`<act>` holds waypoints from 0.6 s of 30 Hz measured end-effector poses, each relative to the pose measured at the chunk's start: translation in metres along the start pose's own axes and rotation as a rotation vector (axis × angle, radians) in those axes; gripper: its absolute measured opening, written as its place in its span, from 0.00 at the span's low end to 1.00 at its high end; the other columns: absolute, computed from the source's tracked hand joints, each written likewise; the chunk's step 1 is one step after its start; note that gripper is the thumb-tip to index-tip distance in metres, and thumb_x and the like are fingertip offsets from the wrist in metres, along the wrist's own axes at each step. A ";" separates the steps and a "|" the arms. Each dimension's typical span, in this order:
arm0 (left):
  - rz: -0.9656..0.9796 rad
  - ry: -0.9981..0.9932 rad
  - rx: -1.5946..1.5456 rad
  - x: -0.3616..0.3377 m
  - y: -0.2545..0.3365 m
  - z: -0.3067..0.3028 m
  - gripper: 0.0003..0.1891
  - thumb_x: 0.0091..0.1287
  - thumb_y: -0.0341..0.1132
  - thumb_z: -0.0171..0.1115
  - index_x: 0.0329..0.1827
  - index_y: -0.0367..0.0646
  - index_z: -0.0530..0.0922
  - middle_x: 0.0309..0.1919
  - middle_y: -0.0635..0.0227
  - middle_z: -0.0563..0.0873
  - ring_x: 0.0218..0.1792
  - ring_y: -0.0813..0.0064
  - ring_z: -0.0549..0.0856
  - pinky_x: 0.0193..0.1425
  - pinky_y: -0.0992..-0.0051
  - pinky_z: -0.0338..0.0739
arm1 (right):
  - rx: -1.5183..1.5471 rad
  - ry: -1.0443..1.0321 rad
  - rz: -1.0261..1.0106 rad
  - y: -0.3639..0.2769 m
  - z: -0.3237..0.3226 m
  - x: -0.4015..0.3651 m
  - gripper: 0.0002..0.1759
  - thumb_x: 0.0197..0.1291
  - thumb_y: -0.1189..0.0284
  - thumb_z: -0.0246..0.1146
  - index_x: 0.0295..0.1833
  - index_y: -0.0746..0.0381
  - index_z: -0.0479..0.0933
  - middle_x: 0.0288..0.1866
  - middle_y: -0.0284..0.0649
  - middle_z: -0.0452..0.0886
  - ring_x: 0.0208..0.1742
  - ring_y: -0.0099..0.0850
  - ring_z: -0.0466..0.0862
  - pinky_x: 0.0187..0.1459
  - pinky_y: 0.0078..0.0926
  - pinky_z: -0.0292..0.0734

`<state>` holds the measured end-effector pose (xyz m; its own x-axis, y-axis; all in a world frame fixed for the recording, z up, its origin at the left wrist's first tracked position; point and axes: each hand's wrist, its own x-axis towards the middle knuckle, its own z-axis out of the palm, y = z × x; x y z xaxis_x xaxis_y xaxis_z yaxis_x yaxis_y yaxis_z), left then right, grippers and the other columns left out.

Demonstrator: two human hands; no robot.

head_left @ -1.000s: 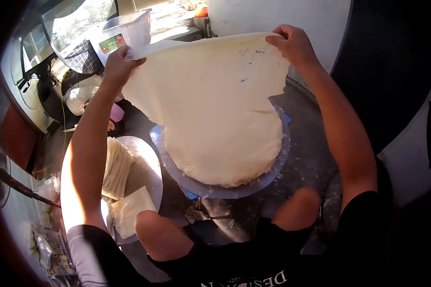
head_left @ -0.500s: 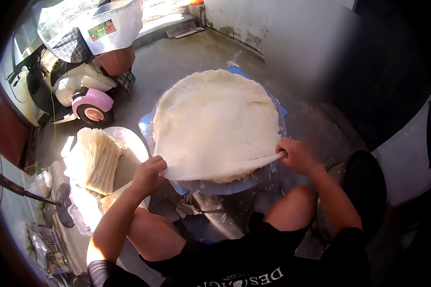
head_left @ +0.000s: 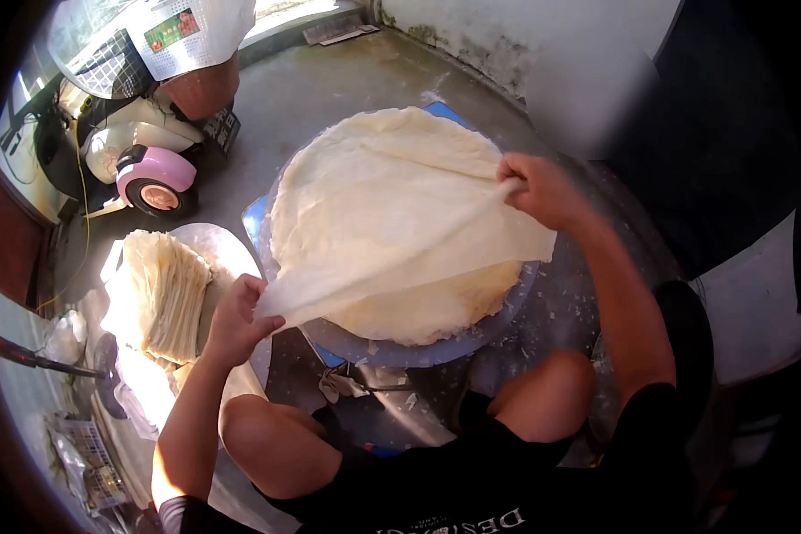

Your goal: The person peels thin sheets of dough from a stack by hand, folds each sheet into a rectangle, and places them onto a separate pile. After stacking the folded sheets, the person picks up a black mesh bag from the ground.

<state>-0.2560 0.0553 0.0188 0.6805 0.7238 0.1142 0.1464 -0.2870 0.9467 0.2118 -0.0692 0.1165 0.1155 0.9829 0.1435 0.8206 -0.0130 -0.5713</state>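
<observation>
A thin, pale round dough sheet [head_left: 374, 205] is partly lifted off a stack of similar sheets [head_left: 427, 311] on a round board [head_left: 365, 351]. My left hand [head_left: 240, 322] pinches the sheet's edge at the near left, beyond the board's rim. At the right, my right hand [head_left: 545, 190] grips another part of the edge, raised above the stack. Between my hands the sheet is stretched in a diagonal fold, with a flap hanging on the right. The near part of the stack lies uncovered below it.
Left of the board, folded sheets [head_left: 158, 294] stand stacked on a round tray [head_left: 240, 258]. A scooter with a pink fender [head_left: 165, 171] and a white basket [head_left: 173, 44] is farther back. Blue corners [head_left: 254, 218] stick out beneath the board. Flakes litter the floor.
My right hand has moved up and away from me, lifting the sheet's near right edge and folding it back diagonally. My left hand has shifted slightly left, keeping its pinch.
</observation>
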 end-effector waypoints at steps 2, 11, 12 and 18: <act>-0.151 0.112 -0.105 0.027 0.005 0.003 0.25 0.61 0.22 0.68 0.62 0.39 0.72 0.38 0.70 0.83 0.40 0.78 0.83 0.41 0.76 0.78 | -0.005 0.016 0.074 0.010 0.021 0.060 0.15 0.53 0.81 0.65 0.48 0.63 0.78 0.40 0.43 0.84 0.41 0.34 0.83 0.44 0.32 0.77; -0.558 0.188 -0.174 0.008 -0.056 -0.004 0.30 0.67 0.31 0.70 0.70 0.32 0.69 0.35 0.68 0.85 0.32 0.80 0.81 0.38 0.79 0.76 | -0.299 0.228 0.224 0.085 0.083 0.048 0.19 0.59 0.72 0.67 0.57 0.61 0.80 0.53 0.47 0.86 0.46 0.45 0.88 0.52 0.40 0.80; -0.569 0.165 -0.211 0.005 -0.054 -0.002 0.30 0.66 0.31 0.70 0.69 0.31 0.69 0.35 0.68 0.85 0.32 0.80 0.81 0.39 0.78 0.77 | -0.249 0.237 0.320 0.092 0.076 0.032 0.20 0.59 0.69 0.69 0.58 0.61 0.79 0.51 0.47 0.86 0.44 0.46 0.88 0.50 0.39 0.81; -0.592 0.122 -0.210 0.003 -0.070 -0.006 0.31 0.66 0.32 0.70 0.70 0.32 0.69 0.36 0.68 0.85 0.35 0.79 0.83 0.43 0.77 0.77 | 0.160 0.123 0.654 0.094 0.061 -0.028 0.26 0.58 0.59 0.75 0.59 0.60 0.80 0.27 0.40 0.84 0.23 0.30 0.82 0.27 0.31 0.78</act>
<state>-0.2683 0.0817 -0.0455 0.4392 0.7919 -0.4242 0.3203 0.3031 0.8975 0.2520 -0.0863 0.0095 0.6299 0.7539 -0.1867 0.4688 -0.5607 -0.6825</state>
